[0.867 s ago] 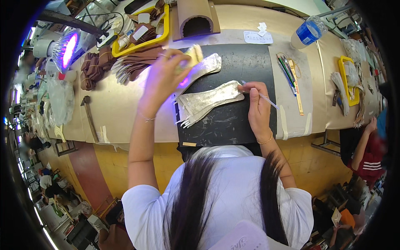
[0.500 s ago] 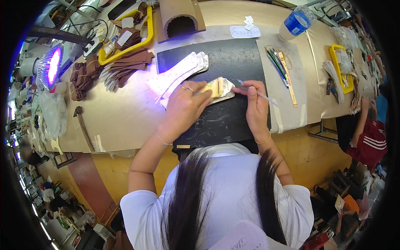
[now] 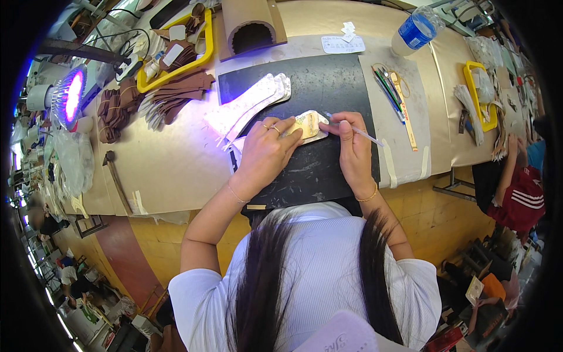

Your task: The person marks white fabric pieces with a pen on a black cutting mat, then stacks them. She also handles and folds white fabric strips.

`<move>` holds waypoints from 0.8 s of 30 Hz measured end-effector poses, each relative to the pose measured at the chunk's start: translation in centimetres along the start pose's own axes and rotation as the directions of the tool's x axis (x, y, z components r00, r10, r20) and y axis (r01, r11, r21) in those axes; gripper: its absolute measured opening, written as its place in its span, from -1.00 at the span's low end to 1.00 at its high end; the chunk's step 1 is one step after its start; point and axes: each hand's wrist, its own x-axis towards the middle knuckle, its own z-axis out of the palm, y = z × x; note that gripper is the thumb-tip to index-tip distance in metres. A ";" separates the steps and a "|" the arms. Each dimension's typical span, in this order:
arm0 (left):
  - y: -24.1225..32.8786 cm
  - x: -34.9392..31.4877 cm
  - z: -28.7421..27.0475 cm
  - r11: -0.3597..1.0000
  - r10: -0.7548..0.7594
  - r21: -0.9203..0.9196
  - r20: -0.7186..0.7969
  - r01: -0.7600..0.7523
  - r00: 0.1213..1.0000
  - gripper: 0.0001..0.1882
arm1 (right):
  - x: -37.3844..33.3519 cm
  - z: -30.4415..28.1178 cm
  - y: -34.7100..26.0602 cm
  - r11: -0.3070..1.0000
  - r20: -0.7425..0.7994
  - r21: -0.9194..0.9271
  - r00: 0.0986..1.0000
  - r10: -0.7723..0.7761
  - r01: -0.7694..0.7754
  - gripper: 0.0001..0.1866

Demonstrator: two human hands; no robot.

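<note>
Nearest, tan strip [image 3: 256, 206] at front edge of black mat [image 3: 337, 176]; just beyond, left hand [image 3: 264, 149] low over near pale stack [image 3: 318, 138], fingers drawn together on a yellowish pad [image 3: 306, 125]; right hand [image 3: 355, 144] at the stack's right end, fingers narrow round a thin clear stick [image 3: 368, 136], index tip at the stack's edge, exact contact too small to tell; change: 0.9 s ago left hand is up over the far pale stack, now it is down on the near one, right hand staying by the tip; so pad is on the work and both hands are at the same stack, its middle covered by left hand; far pale stack [image 3: 252, 100] lies beyond, brightly lit, untouched; hammer [image 3: 119, 182] well apart on the left; pens [image 3: 388, 94] and yellow stick [image 3: 406, 111] off to the right; farther, brown strips [image 3: 183, 97] fanned beside yellow tray [image 3: 208, 38], lamp [image 3: 73, 97] glowing violet at left; farthest, white card [image 3: 343, 46], bottle [image 3: 415, 32] and hollow brown block [image 3: 252, 20] along the back.
</note>
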 end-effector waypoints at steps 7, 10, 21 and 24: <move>0.0 -0.1 0.3 1.000 -0.005 0.010 0.029 0.005 1.000 -0.79 | 0.5 0.1 -0.7 0.965 0.028 -0.250 0.996 -0.080 0.085 -0.74; 0.2 -0.3 0.5 0.999 0.008 0.043 0.005 -0.009 1.000 -0.80 | 1.0 0.4 -1.3 0.863 0.059 -0.465 0.980 -0.192 0.197 -0.85; 0.6 -0.5 0.7 0.997 0.006 0.080 0.012 -0.007 1.000 -0.72 | 0.0 0.6 -3.4 0.664 0.299 -0.611 0.902 -0.311 0.431 -0.96; 0.7 -0.5 0.8 0.997 0.006 0.073 -0.005 -0.005 1.000 -0.76 | -0.4 0.4 -3.3 0.781 0.173 -0.505 0.929 -0.326 0.368 -0.91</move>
